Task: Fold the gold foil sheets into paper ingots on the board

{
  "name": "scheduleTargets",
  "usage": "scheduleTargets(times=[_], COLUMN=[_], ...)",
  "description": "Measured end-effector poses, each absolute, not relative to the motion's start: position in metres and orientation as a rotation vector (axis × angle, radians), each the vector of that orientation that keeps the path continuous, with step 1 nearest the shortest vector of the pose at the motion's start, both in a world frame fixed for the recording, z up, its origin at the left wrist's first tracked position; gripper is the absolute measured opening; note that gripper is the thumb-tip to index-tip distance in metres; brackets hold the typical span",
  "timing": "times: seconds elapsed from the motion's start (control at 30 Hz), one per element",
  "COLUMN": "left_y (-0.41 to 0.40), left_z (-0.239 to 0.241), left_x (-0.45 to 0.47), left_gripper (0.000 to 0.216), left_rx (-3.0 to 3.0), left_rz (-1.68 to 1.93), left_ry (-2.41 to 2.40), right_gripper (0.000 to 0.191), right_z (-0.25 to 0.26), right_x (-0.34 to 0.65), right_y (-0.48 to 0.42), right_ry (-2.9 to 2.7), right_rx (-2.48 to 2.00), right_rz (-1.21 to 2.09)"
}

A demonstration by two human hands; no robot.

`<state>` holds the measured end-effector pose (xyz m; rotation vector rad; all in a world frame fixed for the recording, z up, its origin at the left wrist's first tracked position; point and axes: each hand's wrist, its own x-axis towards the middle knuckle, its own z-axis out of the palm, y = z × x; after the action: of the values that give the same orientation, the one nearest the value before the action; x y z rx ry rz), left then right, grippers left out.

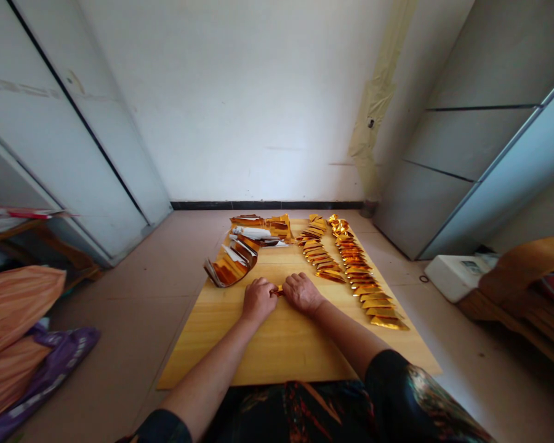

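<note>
Both my hands meet over the middle of a wooden board. Between them shows a small strip of gold foil paper, mostly hidden by the fingers. My left hand closes on its left end and my right hand on its right end. Beyond my left hand lies a curled stack of gold foil sheets with white backs. To the right of my right hand, two rows of folded gold paper pieces run away from me: a shorter row and a longer row.
More gold sheets and a white roll lie at the board's far edge. A white wall stands behind. Orange and purple bags sit at left; a white box and wooden furniture at right.
</note>
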<state>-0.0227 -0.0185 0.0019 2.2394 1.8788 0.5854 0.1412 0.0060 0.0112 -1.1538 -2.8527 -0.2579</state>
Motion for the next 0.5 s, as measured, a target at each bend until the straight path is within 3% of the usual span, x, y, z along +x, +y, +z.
scheduleTargets(times=[0.5], left_y=[-0.011], left_z=[-0.004], left_x=[-0.0292], left_gripper=[0.011], left_rx=[2.197], left_rz=[0.654], left_ry=[1.838], right_gripper=[0.021], right_z=[0.0139], right_x=[0.1421], right_y=[0.0027], right_ry=[-2.714], right_rx=[-1.346], right_rz=[-0.099])
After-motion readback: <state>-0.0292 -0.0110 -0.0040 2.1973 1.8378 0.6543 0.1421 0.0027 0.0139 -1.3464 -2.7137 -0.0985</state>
